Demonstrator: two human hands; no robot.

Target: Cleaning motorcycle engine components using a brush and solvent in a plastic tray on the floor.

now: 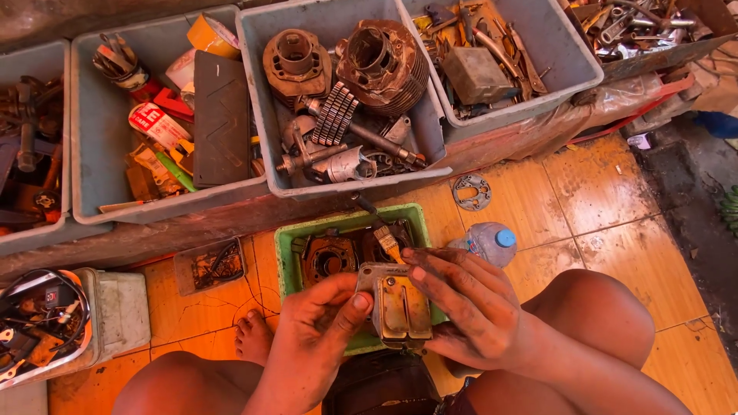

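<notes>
You hold a small rectangular metal part (398, 306) at lower centre of the frame, your left hand (314, 338) pinching its left edge with thumb and fingers, your right hand (470, 307) curled around its right side. It looks grimy, so cleaning seems unfinished; a paintbrush (382, 234) rests in the green tray (286, 261) just above.

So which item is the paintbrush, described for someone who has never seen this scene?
Start at the green plastic tray on the orange tiled floor, right in front of the person's knees. The paintbrush leans over the tray's far side, just above the metal part held in the left hand and right hand. It alone has a dark thin handle and pale bristles; the things around it are greasy round engine parts.
</notes>
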